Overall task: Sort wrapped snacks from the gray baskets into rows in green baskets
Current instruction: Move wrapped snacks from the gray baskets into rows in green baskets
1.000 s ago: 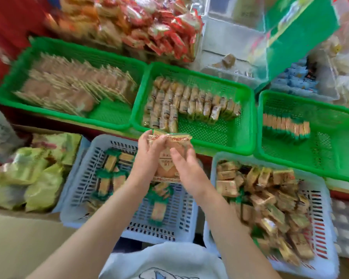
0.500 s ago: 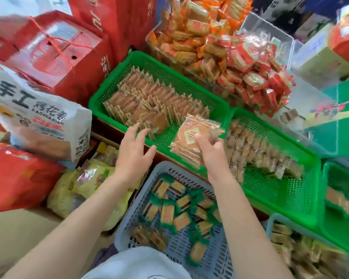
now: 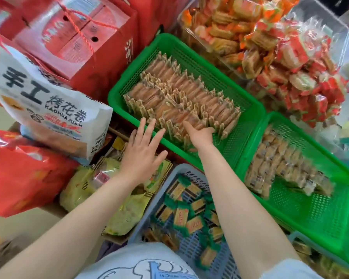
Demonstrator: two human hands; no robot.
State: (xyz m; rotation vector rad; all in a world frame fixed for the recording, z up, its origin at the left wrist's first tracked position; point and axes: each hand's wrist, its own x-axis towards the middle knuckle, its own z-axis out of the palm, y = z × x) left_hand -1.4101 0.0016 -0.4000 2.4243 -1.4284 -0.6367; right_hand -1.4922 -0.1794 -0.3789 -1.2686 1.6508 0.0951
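On my far left sits a white snack bag (image 3: 48, 109) with red boxes (image 3: 73, 37) behind it. My left hand (image 3: 143, 152) hovers with fingers spread and released, grasping nothing, just over the near rim of the left green basket (image 3: 248, 105). My right hand (image 3: 200, 132) reaches into that basket, fingers tucked among the upright wrapped biscuit packs (image 3: 181, 97); I cannot tell whether it grips one. Below lies the gray basket (image 3: 175, 172) of green-edged snacks (image 3: 181, 216), and right, a second green basket (image 3: 320, 208).

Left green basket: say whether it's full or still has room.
Still has room. The left green basket holds upright cookie packets in rows, with bare mesh at its right end.
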